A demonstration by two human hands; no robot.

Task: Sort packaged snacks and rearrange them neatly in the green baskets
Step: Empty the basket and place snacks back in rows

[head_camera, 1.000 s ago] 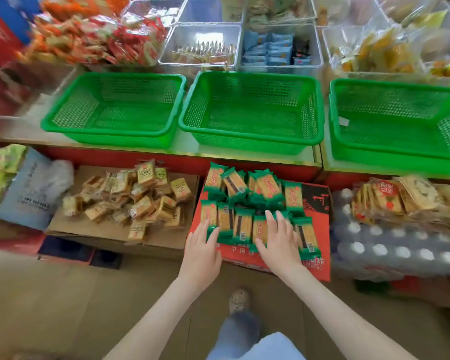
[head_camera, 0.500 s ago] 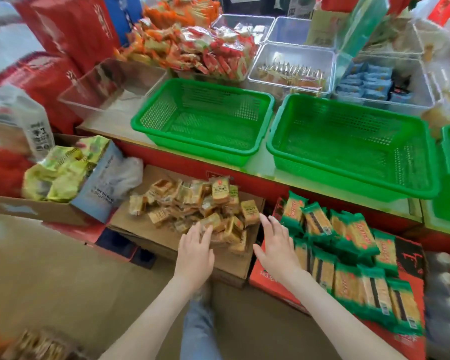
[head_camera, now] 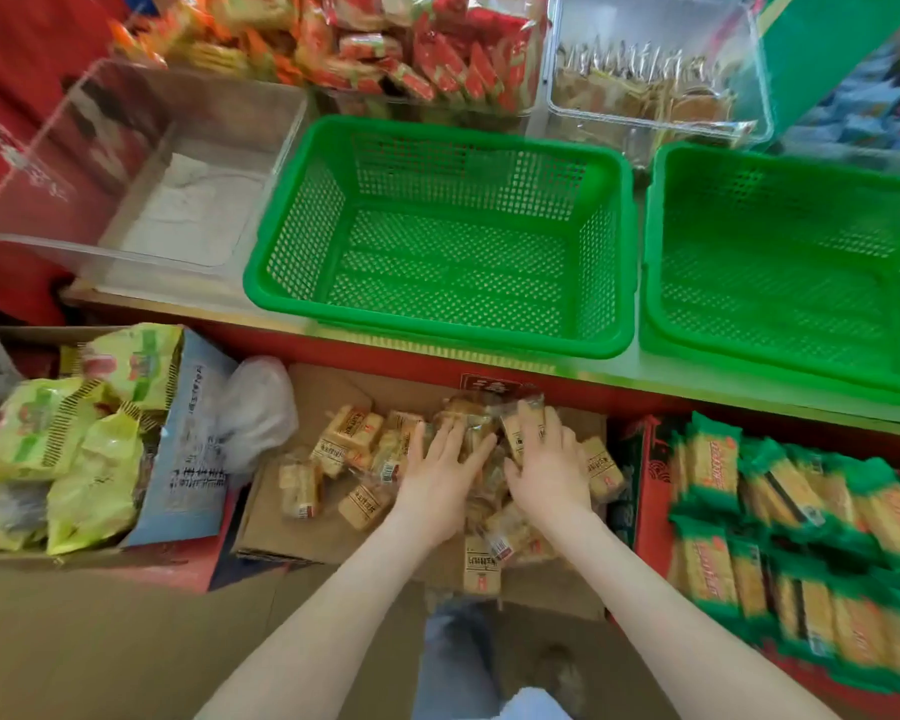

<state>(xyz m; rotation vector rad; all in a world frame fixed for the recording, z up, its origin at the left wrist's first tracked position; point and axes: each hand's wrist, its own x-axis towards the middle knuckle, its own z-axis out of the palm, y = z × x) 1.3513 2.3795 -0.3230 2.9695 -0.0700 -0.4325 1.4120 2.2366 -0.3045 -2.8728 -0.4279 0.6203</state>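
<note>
Both hands are down on the tan snack packets (head_camera: 344,439), heaped on the cardboard (head_camera: 302,532) below the table (head_camera: 697,379). Our left hand (head_camera: 437,485) lies flat with its fingers spread across the pile. The right hand (head_camera: 549,475) sits just beside it, apart, fingers draped over one packet; we cannot tell whether it grips. Each packet shows dark upright characters, a small red mark and a barcode, all too blurred to read. The blue-and-white bag (head_camera: 198,449) carries dark print we can't make out either. The near green basket (head_camera: 437,330) holds nothing. Half a second ago our hands hovered at the cardboard's edge; a second ago they were pressing the green-wrapped packets (head_camera: 780,511), now off to our right.
</note>
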